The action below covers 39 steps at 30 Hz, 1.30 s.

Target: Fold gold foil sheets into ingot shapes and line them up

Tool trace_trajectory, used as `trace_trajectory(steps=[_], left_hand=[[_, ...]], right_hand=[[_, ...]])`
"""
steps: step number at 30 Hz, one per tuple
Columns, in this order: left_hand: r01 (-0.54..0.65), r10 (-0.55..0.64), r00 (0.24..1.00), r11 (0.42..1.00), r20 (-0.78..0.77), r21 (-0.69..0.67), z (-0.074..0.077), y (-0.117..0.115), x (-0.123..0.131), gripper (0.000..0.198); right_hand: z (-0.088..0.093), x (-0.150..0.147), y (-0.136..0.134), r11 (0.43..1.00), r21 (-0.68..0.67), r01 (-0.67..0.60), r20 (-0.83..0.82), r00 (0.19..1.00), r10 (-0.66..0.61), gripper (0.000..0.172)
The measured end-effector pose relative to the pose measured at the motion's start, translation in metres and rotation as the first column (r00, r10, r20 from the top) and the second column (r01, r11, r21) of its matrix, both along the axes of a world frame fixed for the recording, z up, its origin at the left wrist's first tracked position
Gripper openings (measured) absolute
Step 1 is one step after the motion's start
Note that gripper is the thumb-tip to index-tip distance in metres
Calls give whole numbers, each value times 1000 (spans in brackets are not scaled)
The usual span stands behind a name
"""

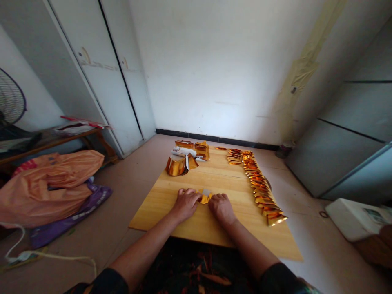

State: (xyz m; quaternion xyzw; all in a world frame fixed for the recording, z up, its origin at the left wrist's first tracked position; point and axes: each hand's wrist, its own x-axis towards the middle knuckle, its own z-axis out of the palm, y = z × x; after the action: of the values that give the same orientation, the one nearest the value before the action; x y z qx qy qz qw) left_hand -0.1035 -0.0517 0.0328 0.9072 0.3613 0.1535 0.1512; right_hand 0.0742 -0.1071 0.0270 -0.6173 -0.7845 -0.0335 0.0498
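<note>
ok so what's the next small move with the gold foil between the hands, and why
Probably fold the gold foil piece over its grey patch: that patch seems uncovered on top, the left hand and right hand are at opposite ends of the piece, and the row of gold foil pieces along the wooden board's right side looks folded.

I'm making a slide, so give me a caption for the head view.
Left hand and right hand at a foil piece on a board, foil row to the right.

Household room with fan [11,96] and cupboard [88,36]
</note>
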Motion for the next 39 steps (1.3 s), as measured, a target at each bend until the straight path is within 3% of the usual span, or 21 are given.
trace_trajectory(steps=[6, 10, 14, 17, 22, 27, 33, 39], left_hand=[[101, -98, 994, 994, -56, 48, 1, 14, 3, 23], [157, -149, 985, 983, -92, 94, -4, 23, 1, 20], [204, -190, 978, 958, -89, 199, -12, 23, -4, 25], [219, -208, 976, 931, -69, 291, -16, 23, -4, 25], [153, -161, 987, 918, -8, 367, -18, 24, 1, 28], [24, -42, 997, 964, 66, 265, -19, 24, 10, 30], [-158, 142, 982, 979, 125, 128, -25, 31, 24, 33], [-198, 193, 967, 980, 168, 11, -23, 37, 31, 37]], right_hand=[[29, 22, 21, 953, -97, -288, 126, 946, 299, 17], [36, 16, 24, 923, -140, -358, 237, 893, 382, 15], [35, 9, 22, 921, -153, -358, 233, 893, 386, 17], [33, 5, 18, 947, -140, -291, 215, 924, 316, 18], [17, 1, 7, 996, -63, -61, 131, 989, 69, 21], [-6, -3, 4, 975, 37, 220, -66, 974, -217, 24], [-1, -3, 13, 949, -87, 303, -219, 923, -315, 23], [4, -4, 17, 915, -157, 371, -251, 881, -401, 22]])
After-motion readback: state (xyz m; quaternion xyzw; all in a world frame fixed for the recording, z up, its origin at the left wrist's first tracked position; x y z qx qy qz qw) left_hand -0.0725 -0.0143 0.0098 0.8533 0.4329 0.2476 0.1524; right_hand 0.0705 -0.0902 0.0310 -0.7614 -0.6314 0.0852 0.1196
